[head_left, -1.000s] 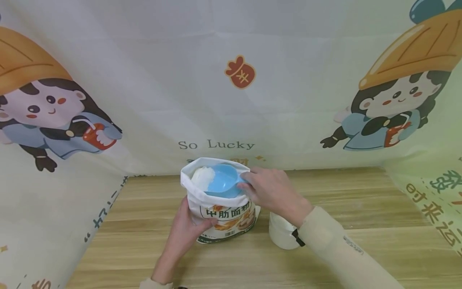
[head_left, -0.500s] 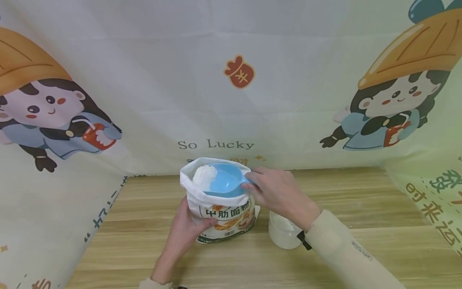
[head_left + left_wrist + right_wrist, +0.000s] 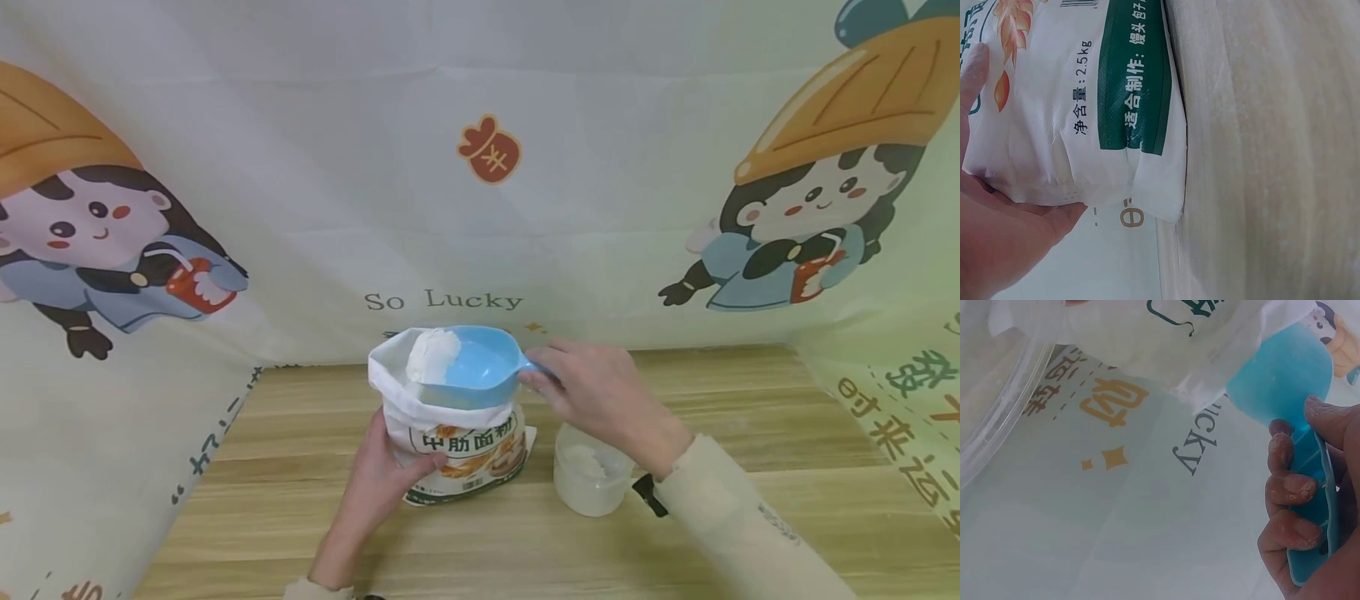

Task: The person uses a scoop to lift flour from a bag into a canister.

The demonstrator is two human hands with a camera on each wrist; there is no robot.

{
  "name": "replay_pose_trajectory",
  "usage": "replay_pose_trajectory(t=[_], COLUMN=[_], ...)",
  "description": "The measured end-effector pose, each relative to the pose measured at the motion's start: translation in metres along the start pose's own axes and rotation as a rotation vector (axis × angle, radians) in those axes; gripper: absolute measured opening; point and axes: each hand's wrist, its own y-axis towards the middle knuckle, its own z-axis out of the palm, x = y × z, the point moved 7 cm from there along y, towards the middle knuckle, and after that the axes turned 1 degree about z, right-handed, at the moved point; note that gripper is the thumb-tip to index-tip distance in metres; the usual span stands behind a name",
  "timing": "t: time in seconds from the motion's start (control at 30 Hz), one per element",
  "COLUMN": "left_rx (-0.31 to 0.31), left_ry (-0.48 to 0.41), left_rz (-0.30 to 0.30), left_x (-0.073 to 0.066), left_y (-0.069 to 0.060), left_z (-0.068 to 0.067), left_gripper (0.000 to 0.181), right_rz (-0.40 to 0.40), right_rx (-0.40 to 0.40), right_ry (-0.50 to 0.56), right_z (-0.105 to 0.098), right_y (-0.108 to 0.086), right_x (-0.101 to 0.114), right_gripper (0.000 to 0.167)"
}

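A white bag of flour (image 3: 468,446) stands on the table with its top rolled back. My left hand (image 3: 382,467) grips its left side, thumb across the front; the left wrist view shows the same hand (image 3: 1004,231) around the bag's lower part (image 3: 1041,125). In my right hand (image 3: 600,392) is the handle of a blue scoop (image 3: 483,358), level at the bag's mouth, with white flour (image 3: 433,354) heaped at its far left end. The right wrist view shows curled fingers (image 3: 1291,487) around the blue handle (image 3: 1310,506).
To the right of the bag, below my right forearm, stands a clear round tub (image 3: 592,492) with white flour inside. The wooden table (image 3: 300,500) meets a printed cloth backdrop (image 3: 337,208) at the back and both sides.
The blue scoop has risen out of the bag's mouth and shifted a little right, carrying flour. My right hand moved right with it, uncovering more of the tub. The left hand stays on the bag.
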Motion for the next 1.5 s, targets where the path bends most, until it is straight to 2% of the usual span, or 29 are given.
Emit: replay_pose_trajectory(t=[0.37,0.83,1.0,1.5], left_rx=[-0.001,0.002,-0.001,0.004], left_ry=[0.028,0.016,0.031,0.038], left_rz=[-0.022,-0.022,-0.023,-0.041], left_x=[0.001,0.003,0.003,0.003], left_y=[-0.001,-0.002,-0.002,-0.002], left_z=[-0.001,0.0,0.0,0.0], left_gripper=[0.1,0.097,0.099,0.102], right_rz=[0.029,0.007,0.028,0.053], right_rx=[-0.008,-0.036,-0.03,-0.092], right_ry=[0.008,0.048,0.049,0.047], right_z=[-0.013,-0.02,-0.024,-0.043], right_y=[-0.012,-0.025,-0.03,-0.062], right_x=[-0.016,-0.02,-0.024,-0.038], right_gripper=[0.018,0.016,0.016,0.019])
